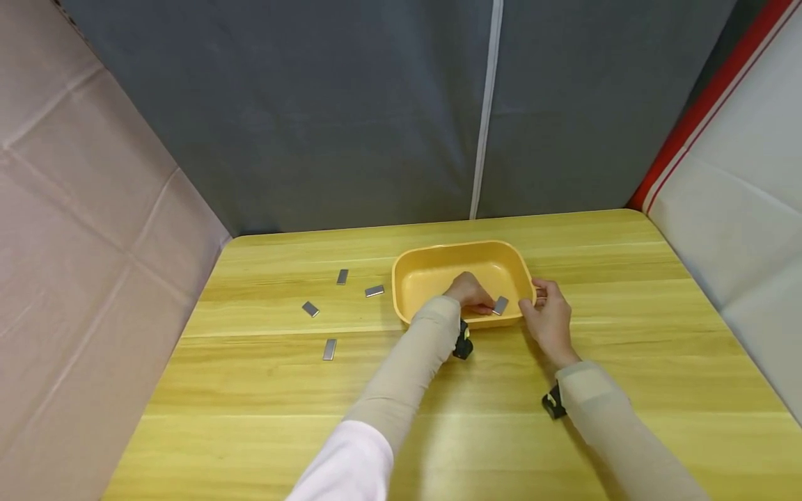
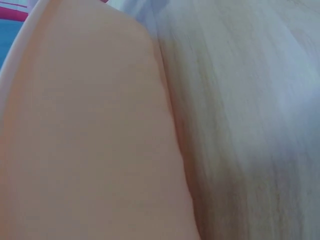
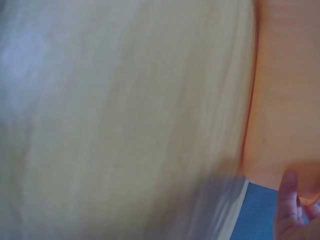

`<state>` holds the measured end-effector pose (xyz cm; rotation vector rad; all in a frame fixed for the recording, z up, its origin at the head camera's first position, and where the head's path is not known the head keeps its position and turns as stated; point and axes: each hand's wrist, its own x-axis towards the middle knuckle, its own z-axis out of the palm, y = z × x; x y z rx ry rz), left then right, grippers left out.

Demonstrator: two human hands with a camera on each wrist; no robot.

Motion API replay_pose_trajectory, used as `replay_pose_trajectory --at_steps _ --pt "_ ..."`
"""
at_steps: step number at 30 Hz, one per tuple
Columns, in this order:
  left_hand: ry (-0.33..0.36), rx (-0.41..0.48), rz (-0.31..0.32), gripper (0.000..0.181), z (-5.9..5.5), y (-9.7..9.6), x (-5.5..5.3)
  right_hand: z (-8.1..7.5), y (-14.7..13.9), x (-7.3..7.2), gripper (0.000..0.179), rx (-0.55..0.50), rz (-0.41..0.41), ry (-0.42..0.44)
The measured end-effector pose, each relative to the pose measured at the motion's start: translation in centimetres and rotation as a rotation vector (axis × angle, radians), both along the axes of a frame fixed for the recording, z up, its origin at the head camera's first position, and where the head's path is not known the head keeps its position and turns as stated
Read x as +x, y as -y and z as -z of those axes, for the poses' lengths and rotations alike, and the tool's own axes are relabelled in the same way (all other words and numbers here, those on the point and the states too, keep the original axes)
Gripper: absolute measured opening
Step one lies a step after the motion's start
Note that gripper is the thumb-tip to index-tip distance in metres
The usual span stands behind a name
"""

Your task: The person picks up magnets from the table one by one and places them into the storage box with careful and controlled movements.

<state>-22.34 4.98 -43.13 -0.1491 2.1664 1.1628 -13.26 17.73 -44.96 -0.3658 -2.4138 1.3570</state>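
Observation:
A shallow yellow-orange plastic basin [image 1: 416,268] stands on the table. My left hand [image 1: 468,292] reaches over its near rim and pinches a small grey rectangular block [image 1: 500,305] inside, near the right end. At the basin's right end my right hand [image 1: 550,321] grips the rim, with the thumb [image 3: 287,195] against the wall in the right wrist view. The basin's outer wall [image 2: 95,120] fills much of the left wrist view, and the left hand is hidden there.
Several similar grey blocks lie left of the basin, among them one block [image 1: 374,291] close to it and another block [image 1: 329,349] nearer the front. The wooden table [image 1: 250,390] ends at a dark grey curtain [image 1: 301,125]. Pale cloth walls [image 1: 81,243] flank both sides.

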Motion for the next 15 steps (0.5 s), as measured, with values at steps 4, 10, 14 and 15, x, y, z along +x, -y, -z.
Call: replay_pose_trajectory --at_steps 4,10,14,15 --pt "-0.034 0.06 0.008 0.015 -0.3 0.7 0.2 0.0 -0.1 0.0 0.037 -0.002 0.003 -0.004" --pt "-0.045 0.154 -0.047 0.011 -0.5 1.1 0.0 0.0 -0.2 0.1 0.037 0.013 -0.009 -0.013" --pt "-0.055 0.192 -0.043 0.012 -0.6 1.2 -0.3 -0.1 -0.2 0.0 0.036 0.016 -0.008 -0.012" --pt "-0.056 0.205 -0.039 0.013 -0.6 1.3 -0.4 -0.1 -0.2 0.0 0.037 0.015 -0.007 -0.01"
